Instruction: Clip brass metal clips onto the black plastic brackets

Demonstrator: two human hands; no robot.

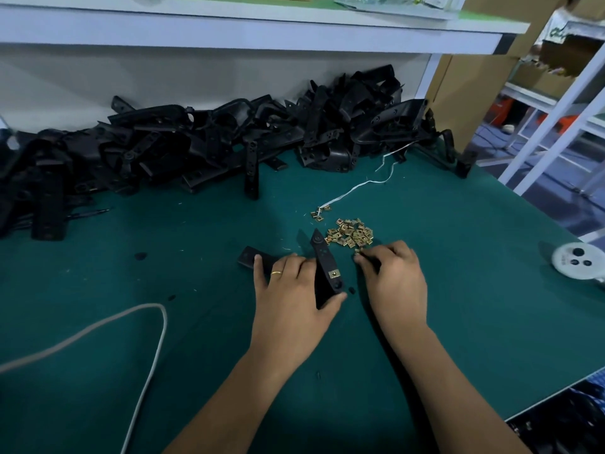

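1. Left hand (291,290), low centre of the frame: fingers curled round a black bracket (324,273), thumb under its near end, holding it up off the green mat (163,257).
2. Bracket's long axis: running from the near end at the thumb up and slightly left to a pointed tip toward frame top. One brass clip (334,274) already seated on the near part of its face.
3. Right hand (393,280), just right of the bracket: fingertips (361,257) pressed together, seemingly pinching one clip at the near edge of the loose brass clips (352,233); too small to be sure.
4. Deciding relation: pinched clip lying right of the bracket, level with its middle, apart from it. Probably a short move leftward to reach an open spot on the bracket.
5. Right hand nearer the clip heap; left hand tied up with holding.
6. Pile of brackets (196,149) across the upper left and centre, well apart from both hands.
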